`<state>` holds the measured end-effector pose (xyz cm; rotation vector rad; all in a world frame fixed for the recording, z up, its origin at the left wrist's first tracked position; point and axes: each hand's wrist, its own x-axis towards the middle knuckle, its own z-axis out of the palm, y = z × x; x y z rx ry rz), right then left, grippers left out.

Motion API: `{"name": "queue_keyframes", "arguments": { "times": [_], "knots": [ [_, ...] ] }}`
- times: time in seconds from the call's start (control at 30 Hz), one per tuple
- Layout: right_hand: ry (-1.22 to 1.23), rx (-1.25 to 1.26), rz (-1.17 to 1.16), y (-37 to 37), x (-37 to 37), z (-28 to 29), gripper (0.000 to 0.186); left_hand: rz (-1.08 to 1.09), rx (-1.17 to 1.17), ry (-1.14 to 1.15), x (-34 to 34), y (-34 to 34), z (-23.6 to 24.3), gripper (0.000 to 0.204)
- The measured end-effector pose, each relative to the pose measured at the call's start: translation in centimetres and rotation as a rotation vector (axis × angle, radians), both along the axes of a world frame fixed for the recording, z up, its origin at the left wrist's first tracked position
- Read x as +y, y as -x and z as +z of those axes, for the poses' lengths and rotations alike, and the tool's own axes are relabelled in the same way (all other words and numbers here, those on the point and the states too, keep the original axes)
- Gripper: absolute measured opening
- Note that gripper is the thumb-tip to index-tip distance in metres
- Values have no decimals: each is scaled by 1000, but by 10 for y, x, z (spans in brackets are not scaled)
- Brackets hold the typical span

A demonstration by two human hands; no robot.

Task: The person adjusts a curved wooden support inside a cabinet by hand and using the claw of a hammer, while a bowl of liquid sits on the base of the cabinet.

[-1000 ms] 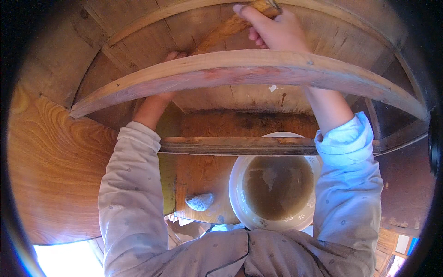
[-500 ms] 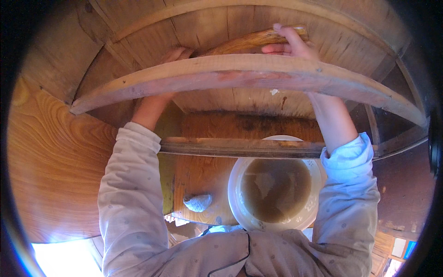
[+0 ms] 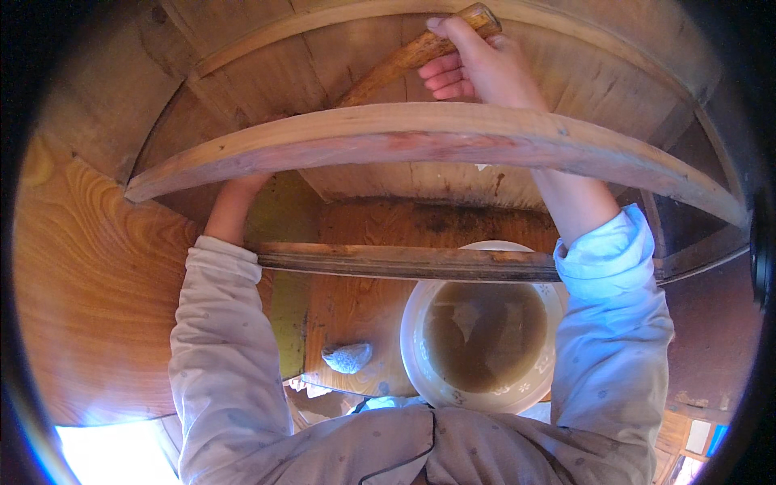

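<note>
I see the right hand (image 3: 495,71) holding the brown stick (image 3: 396,65) near its far end, past the curved wooden bar (image 3: 388,136), maybe to keep it steady. The bar hides most of the left hand (image 3: 249,186), so I can't tell its grip.

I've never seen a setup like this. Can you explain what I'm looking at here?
There's no machine: this is a person working bare-handed, seen from a wide fisheye camera worn on the head, which bends straight edges. The right hand holds a thick wooden stick beyond a curved wooden bar. The left hand seems hidden behind that bar, though the left forearm shows. Nearer the body, a white basin of murky brown liquid and a small bluish-grey lump, perhaps a cloth, rest on a brown wooden surface.
</note>
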<state>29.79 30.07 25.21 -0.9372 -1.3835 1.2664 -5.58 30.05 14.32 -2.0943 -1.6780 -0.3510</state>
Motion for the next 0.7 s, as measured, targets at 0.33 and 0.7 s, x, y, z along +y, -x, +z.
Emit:
{"name": "queue_keyframes", "arguments": {
  "times": [0.33,0.7],
  "knots": [
    [-84,19,-32,-17,9,0,41,-130,-94,101,3,-37,24,41],
    [106,110,-27,-26,5,-23,48,-48,-46,143,21,-34,43,42]
  ]
}}
